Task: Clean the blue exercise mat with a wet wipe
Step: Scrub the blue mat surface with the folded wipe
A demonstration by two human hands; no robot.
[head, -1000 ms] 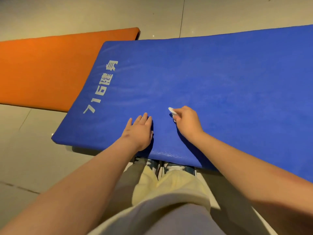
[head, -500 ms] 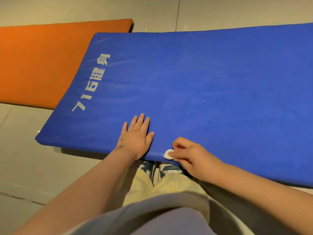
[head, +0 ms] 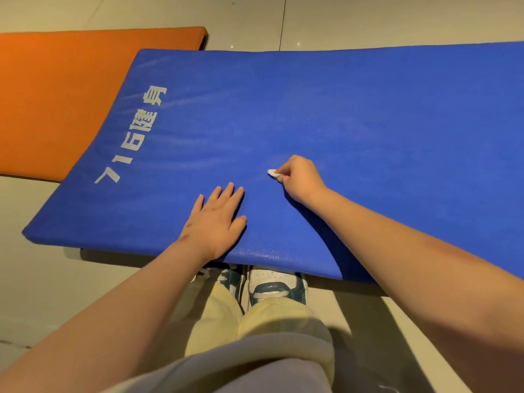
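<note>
The right hand (head: 300,180) has swept away from the person across the blue exercise mat (head: 368,123). Half a second ago it pinched the wet wipe (head: 272,173) at the mat's near edge, beside the left hand (head: 218,222); now the wipe lies well in from that edge, beyond the left fingertips, about where it was a second ago

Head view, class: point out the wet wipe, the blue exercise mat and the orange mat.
wet wipe (head: 272,173): head view, on the white tip that shows.
blue exercise mat (head: 368,114): head view, on its bare top surface.
orange mat (head: 71,95): head view, on the middle of its top.
</note>
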